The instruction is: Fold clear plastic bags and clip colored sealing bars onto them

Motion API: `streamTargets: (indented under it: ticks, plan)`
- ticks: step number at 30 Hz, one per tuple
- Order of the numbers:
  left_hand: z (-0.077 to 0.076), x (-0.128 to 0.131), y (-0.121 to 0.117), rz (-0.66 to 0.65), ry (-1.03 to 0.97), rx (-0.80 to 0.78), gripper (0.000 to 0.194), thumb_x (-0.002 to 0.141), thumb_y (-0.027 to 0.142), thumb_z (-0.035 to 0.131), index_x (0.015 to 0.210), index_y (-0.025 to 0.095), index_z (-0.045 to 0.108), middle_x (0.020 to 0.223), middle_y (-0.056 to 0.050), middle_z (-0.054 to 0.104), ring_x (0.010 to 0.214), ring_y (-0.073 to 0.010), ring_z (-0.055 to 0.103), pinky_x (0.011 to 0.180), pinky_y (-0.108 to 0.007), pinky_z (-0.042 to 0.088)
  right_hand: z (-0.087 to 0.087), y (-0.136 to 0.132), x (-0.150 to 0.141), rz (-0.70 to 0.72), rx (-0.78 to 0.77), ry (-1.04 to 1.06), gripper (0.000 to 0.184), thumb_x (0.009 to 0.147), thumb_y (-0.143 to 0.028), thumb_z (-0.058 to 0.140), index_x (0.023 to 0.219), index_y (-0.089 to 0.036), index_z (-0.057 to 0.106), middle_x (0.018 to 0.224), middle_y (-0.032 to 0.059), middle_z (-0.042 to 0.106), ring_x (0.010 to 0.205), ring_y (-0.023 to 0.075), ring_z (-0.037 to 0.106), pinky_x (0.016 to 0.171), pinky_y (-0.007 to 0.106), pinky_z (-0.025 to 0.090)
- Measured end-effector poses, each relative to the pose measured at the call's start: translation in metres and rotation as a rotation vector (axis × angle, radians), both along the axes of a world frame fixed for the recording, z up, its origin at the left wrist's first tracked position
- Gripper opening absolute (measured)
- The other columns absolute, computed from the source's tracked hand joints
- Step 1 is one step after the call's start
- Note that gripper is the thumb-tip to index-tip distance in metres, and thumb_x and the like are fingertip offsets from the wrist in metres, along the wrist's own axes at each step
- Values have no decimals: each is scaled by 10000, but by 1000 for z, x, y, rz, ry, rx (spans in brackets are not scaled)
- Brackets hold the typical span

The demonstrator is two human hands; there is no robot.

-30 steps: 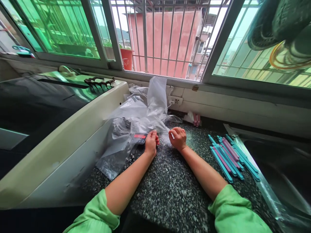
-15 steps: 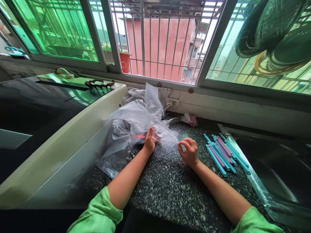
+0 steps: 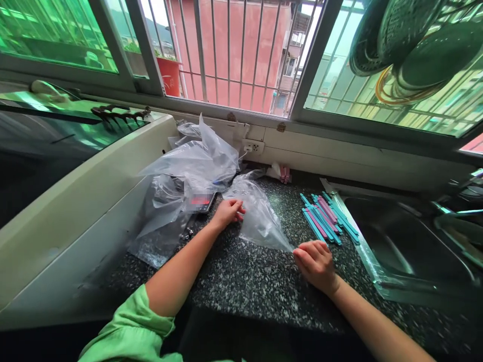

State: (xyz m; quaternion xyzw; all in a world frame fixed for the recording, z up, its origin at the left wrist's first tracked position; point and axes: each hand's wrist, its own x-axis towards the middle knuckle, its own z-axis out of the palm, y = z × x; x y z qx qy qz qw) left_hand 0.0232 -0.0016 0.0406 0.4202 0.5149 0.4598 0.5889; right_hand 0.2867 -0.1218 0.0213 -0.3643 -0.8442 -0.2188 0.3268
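Observation:
My right hand (image 3: 315, 264) pinches the pointed corner of a clear plastic bag (image 3: 262, 216), which stretches leftward over the speckled dark countertop (image 3: 245, 281). Beside the bag's left edge is my left hand (image 3: 228, 212), its fingers curled closed; whether they grip the film is hidden. A heap of crumpled clear plastic bags (image 3: 204, 156) lies behind and left of this hand. Partly under the heap shows a dark device (image 3: 205, 205) with a red display. Blue and pink sealing clips (image 3: 324, 216) lie in a group beyond my right hand.
A sink (image 3: 400, 241) is set into the counter at the right. On the left stands a pale-sided appliance (image 3: 113, 196) with a dark top. Pink clips (image 3: 284, 174) and a wall socket (image 3: 256, 147) are at the back, below the barred window.
My right hand has moved right and toward me, drawing the bag's corner away from the heap. My left hand's raised thumb has come down and its fingers have curled. The view has shifted right.

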Motion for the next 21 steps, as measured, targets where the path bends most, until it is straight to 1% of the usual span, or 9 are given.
streamTargets:
  ticks: [4, 7, 10, 12, 14, 16, 18, 21]
  plan:
    - [3, -4, -4, -89, 132, 23, 334, 705, 414, 590, 535, 137, 516, 539, -30, 624, 350, -95, 517, 347, -184, 329, 2, -26, 4, 53, -54, -91, 133, 773, -112, 540, 797, -233, 591, 696, 6, 616, 662, 139, 525, 705, 312, 395]
    - [2, -11, -8, -188, 205, -11, 364, 714, 424, 557, 497, 133, 548, 538, -55, 632, 373, -96, 511, 368, -191, 338, 1, -37, 3, 101, -107, -117, 135, 784, -103, 518, 798, -218, 589, 689, 8, 611, 659, 134, 522, 695, 306, 399]
    - [-3, -16, -14, -260, 276, -24, 390, 692, 463, 555, 475, 140, 574, 493, -53, 609, 370, -92, 471, 358, -194, 320, -1, -41, 1, 158, -192, -112, 123, 793, -113, 510, 786, -210, 586, 681, 6, 602, 657, 128, 523, 662, 295, 398]
    - [-6, -15, -17, -253, 277, -2, 397, 665, 510, 559, 500, 149, 579, 513, -46, 614, 374, -93, 460, 347, -196, 299, -2, -39, 0, 204, -250, -92, 100, 791, -139, 519, 794, -212, 586, 678, 3, 600, 653, 126, 523, 647, 292, 401]
    - [-9, -11, -20, -246, 315, 41, 373, 629, 520, 584, 543, 157, 583, 529, -30, 618, 374, -91, 443, 355, -197, 287, -4, -34, 2, 221, -283, -13, 65, 782, -191, 538, 819, -211, 587, 700, 12, 606, 667, 134, 531, 648, 297, 415]
    - [-11, -7, -23, -249, 404, 122, 307, 600, 468, 624, 571, 165, 585, 517, -10, 610, 409, -101, 457, 405, -204, 322, -5, -22, 6, 163, -280, 118, 75, 777, -230, 546, 835, -205, 587, 734, 31, 611, 698, 149, 546, 657, 303, 435]
    - [-13, -4, -25, -217, 508, 239, 223, 598, 389, 638, 583, 173, 584, 524, -2, 604, 487, -125, 502, 494, -223, 374, -7, -4, 11, 29, -269, 225, 48, 786, -200, 538, 799, -199, 585, 719, 35, 605, 703, 150, 556, 663, 290, 448]
    - [-18, -3, -26, -124, 645, 389, 124, 637, 307, 609, 621, 185, 589, 580, -4, 601, 572, -149, 533, 582, -251, 400, -9, 28, 17, -155, -336, 285, 119, 817, -203, 500, 736, -193, 586, 662, 26, 589, 657, 147, 556, 634, 270, 445]
